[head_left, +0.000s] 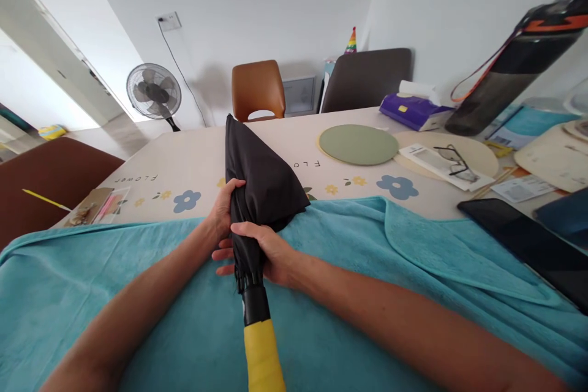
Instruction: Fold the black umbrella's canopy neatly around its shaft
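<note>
Nearest, a yellow handle (263,355) with a black collar, pointing toward the camera over a turquoise towel (138,294) spread across the table. Just beyond, a black folded umbrella (257,177) lying on the towel's far edge, tip aimed away. Left hand (223,211) wrapped around the canopy's left side, fingers curled over the fabric; right hand (271,251) closed on the gathered cloth near the collar, thumb on top. Farther out, a floral tablecloth (193,165), a green round mat (359,144), glasses (452,160) resting on a leaflet. Off right, a purple tissue box (411,110) with a white tissue poking out, and a dark bottle (514,61) tipped over, contents unreadable. Farthest, a brown chair (257,89) and a standing fan (154,93).
</note>
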`<control>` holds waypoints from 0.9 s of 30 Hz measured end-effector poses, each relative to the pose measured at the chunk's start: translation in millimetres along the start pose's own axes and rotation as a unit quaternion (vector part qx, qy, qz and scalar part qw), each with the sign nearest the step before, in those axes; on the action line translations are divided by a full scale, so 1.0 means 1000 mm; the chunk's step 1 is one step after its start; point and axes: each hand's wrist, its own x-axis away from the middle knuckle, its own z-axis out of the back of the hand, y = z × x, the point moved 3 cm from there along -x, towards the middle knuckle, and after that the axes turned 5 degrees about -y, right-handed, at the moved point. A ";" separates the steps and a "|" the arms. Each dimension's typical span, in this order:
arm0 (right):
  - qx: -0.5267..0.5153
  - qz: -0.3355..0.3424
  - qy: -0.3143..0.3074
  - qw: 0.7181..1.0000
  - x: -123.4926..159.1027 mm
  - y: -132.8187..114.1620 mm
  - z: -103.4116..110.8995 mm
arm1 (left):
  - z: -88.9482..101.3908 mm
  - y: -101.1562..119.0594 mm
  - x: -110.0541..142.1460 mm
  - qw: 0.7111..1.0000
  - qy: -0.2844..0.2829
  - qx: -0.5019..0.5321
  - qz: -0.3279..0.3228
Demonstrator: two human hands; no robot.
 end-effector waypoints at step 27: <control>-0.032 0.023 0.043 0.998 -0.010 -0.001 0.009 | -0.081 0.034 -0.004 0.393 -0.151 -0.803 -0.421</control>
